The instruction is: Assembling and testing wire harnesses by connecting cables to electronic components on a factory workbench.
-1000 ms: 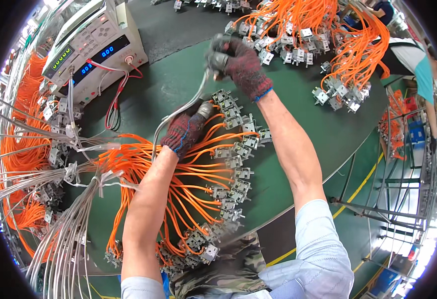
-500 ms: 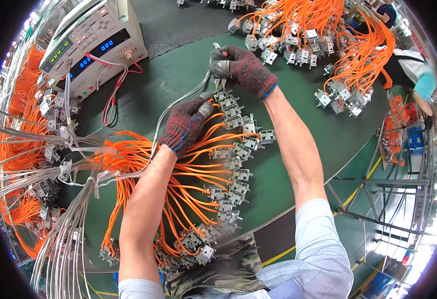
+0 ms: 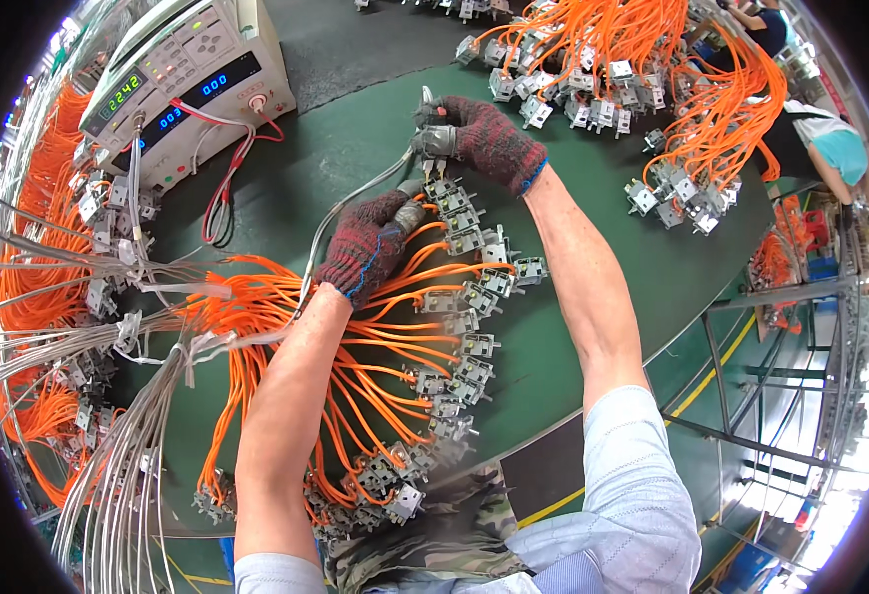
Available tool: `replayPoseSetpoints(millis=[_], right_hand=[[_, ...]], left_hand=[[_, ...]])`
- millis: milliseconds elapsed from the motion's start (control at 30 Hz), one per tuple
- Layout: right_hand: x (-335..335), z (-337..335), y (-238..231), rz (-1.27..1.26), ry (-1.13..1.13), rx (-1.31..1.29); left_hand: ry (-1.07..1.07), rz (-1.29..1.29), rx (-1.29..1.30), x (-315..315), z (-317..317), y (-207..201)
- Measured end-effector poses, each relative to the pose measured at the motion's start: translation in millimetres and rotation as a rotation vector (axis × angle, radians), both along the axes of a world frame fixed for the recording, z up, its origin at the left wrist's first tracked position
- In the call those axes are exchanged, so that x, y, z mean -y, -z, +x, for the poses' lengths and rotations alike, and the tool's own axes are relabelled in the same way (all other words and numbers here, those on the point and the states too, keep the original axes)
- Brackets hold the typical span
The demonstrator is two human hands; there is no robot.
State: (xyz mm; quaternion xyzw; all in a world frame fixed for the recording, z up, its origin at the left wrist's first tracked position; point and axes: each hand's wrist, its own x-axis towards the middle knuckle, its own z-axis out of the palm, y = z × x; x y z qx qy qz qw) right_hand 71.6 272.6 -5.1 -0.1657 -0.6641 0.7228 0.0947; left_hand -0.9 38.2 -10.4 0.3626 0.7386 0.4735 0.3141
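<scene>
My right hand (image 3: 479, 144), in a dark red-grey knitted glove with grey fingertips, is closed around a grey two-pin test probe (image 3: 427, 96). Its pins point down at the topmost small metal switch unit (image 3: 441, 188) and seem to touch it. A pair of grey leads (image 3: 340, 206) runs from the probe past my left wrist. My left hand (image 3: 367, 243), gloved alike, pinches the end of an orange cable beside that same unit. Below, more metal units (image 3: 479, 346) lie in a curved row, each on an orange cable (image 3: 355, 342) fanning out from one bundle.
A bench test meter (image 3: 192, 89) with lit displays stands at the upper left. Orange cable heaps with metal units (image 3: 593, 89) lie at the far side. Grey wires (image 3: 137, 465) and more orange bundles line the left. Other people (image 3: 835, 148) stand at the right, near a metal frame (image 3: 781, 297).
The green digits on the meter have changed. My right hand has lowered the probe slightly toward the topmost unit, while my left hand stays almost in place.
</scene>
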Motion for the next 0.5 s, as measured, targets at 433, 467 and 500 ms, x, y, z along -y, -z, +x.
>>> replayPoseSetpoints(millis=[433, 467, 500], right_hand=[[8, 40, 5, -0.086, 0.058, -0.271], [8, 40, 5, -0.059, 0.029, -0.273], [8, 40, 4, -0.058, 0.02, -0.268]], left_hand=[[-0.015, -0.036, 0.02, 1, 3, -6], [-0.001, -0.056, 0.029, 2, 3, -8], [-0.011, -0.029, 0.016, 1, 3, -5]])
